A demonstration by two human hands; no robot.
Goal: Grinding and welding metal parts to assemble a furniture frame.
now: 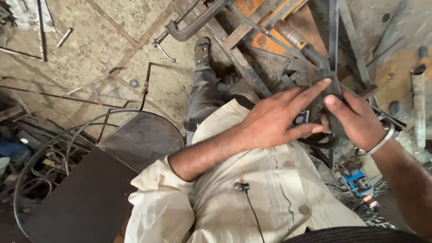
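My left hand [279, 118] reaches across my chest, fingers spread flat against a dark tool with a black handle [325, 96] held in front of me. My right hand [355, 119], a metal bangle on its wrist, is wrapped around the lower part of that same black tool, thumb up along it. A brown and orange handle [294, 38] runs up from the tool toward the metal frame. How the tool's body is shaped under the hands is hidden.
A large C-clamp [189, 27] sits on welded steel bars [243, 63] above. A round dark metal sheet [144, 139] and cables [45, 153] lie at left. A pipe [418, 103] stands at right, a blue box [357, 182] on the floor.
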